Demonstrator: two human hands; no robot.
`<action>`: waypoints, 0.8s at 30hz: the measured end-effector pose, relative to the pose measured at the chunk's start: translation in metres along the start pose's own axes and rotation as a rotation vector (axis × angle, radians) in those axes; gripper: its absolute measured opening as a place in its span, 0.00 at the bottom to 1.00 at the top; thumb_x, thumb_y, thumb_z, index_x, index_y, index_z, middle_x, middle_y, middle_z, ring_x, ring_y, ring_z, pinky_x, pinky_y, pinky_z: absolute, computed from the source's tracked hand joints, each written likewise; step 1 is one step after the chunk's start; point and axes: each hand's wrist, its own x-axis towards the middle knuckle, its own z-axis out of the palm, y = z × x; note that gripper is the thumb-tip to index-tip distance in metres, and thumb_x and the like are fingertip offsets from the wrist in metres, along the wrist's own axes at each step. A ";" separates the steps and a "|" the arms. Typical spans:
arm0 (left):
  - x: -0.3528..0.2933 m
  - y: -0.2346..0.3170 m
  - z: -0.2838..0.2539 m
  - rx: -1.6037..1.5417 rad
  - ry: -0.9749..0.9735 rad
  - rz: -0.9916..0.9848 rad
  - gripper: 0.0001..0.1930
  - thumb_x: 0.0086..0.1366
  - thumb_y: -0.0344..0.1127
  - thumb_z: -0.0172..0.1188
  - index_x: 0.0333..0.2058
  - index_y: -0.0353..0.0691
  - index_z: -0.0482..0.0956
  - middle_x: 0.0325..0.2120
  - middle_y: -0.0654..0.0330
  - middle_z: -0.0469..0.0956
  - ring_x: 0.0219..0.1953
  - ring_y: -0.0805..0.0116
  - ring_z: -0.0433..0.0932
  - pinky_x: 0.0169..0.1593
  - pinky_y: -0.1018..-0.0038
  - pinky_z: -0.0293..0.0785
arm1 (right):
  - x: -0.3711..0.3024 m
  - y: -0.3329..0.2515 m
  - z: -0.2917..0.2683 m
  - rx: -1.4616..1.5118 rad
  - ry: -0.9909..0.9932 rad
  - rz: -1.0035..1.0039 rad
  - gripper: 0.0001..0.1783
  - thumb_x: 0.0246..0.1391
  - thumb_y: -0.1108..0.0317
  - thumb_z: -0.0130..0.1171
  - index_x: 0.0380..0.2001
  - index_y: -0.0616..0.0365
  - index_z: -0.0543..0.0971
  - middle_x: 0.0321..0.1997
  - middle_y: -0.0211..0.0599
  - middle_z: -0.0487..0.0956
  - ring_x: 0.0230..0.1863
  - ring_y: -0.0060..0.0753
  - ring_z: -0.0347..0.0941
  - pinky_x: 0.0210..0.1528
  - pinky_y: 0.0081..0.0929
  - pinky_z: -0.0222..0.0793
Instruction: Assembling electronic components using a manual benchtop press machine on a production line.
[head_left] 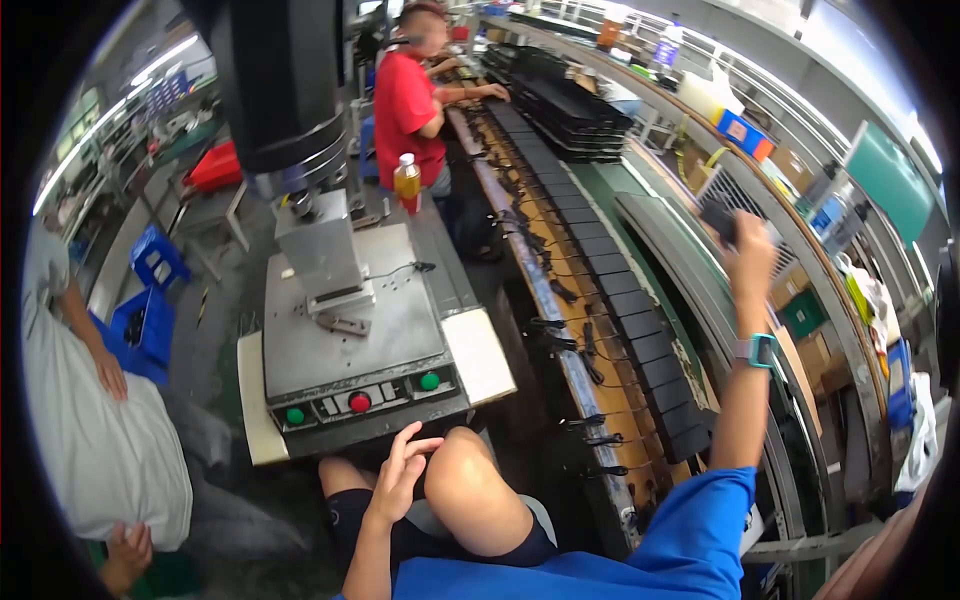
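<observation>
One black, boxy, plastic-looking block, right hand gripping its end: likely light, stiff, best held edgewise; left hand half-uncurled, empty.

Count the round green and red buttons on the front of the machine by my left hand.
3: a left green button near the panel's left end, a red button near its middle and a right green button toward its right end. None seems hidden there.

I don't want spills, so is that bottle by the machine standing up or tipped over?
Upright: the bottle stands behind the machine, with its white cap pointing up.
</observation>
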 end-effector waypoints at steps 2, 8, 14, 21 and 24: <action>0.014 -0.014 -0.004 -0.070 0.015 0.033 0.31 0.72 0.47 0.47 0.65 0.33 0.54 0.52 0.48 0.75 0.54 0.61 0.73 0.61 0.67 0.65 | -0.020 0.069 0.031 -0.179 0.007 0.144 0.25 0.45 0.71 0.64 0.50 0.57 0.76 0.46 0.49 0.79 0.47 0.54 0.76 0.48 0.43 0.72; 0.009 -0.027 0.001 -0.086 0.007 0.047 0.26 0.71 0.41 0.50 0.62 0.34 0.59 0.52 0.49 0.75 0.53 0.62 0.75 0.58 0.68 0.69 | -0.209 0.324 0.111 -0.304 -0.628 0.492 0.28 0.49 0.59 0.64 0.49 0.66 0.72 0.46 0.69 0.76 0.52 0.66 0.72 0.55 0.50 0.68; -0.003 -0.008 0.009 0.060 -0.002 0.029 0.24 0.70 0.41 0.51 0.59 0.33 0.64 0.53 0.50 0.74 0.55 0.62 0.72 0.59 0.68 0.66 | -0.174 0.215 0.094 -0.177 -0.527 0.282 0.31 0.52 0.50 0.61 0.51 0.65 0.73 0.45 0.63 0.76 0.47 0.65 0.72 0.54 0.48 0.68; -0.013 0.034 0.019 0.285 0.107 0.334 0.22 0.61 0.39 0.59 0.52 0.35 0.71 0.47 0.51 0.76 0.52 0.55 0.74 0.59 0.63 0.64 | -0.148 0.047 -0.044 0.201 -1.372 0.644 0.49 0.46 0.45 0.69 0.62 0.64 0.61 0.55 0.50 0.74 0.42 0.48 0.80 0.25 0.41 0.81; -0.008 0.040 0.031 0.467 0.110 0.472 0.21 0.58 0.39 0.60 0.49 0.36 0.74 0.48 0.52 0.76 0.53 0.54 0.73 0.59 0.61 0.63 | -0.202 -0.008 -0.054 0.303 -1.219 0.714 0.51 0.41 0.42 0.72 0.57 0.71 0.63 0.57 0.59 0.71 0.48 0.54 0.77 0.33 0.43 0.81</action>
